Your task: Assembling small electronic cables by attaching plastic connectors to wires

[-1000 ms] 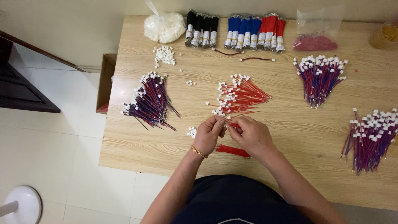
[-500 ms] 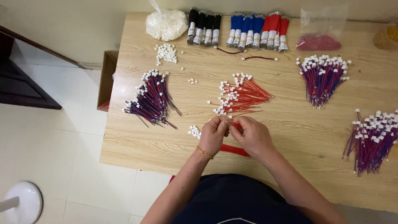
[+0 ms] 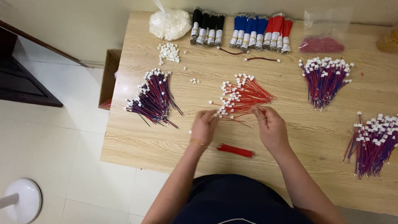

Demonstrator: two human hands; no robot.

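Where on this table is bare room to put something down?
Bare wood lies along the near edge of the table, left of the left hand, and between the right hand and the right-edge wire pile. The far edge and the red wire pile are crowded.

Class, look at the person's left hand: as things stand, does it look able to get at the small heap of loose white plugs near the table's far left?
Probably yes. The left hand hovers over bare table, and only open wood lies between it and the white plugs; the purple wire pile sits off to the side.

white bag (image 3: 170, 24), clear pink-filled bag (image 3: 321, 37)
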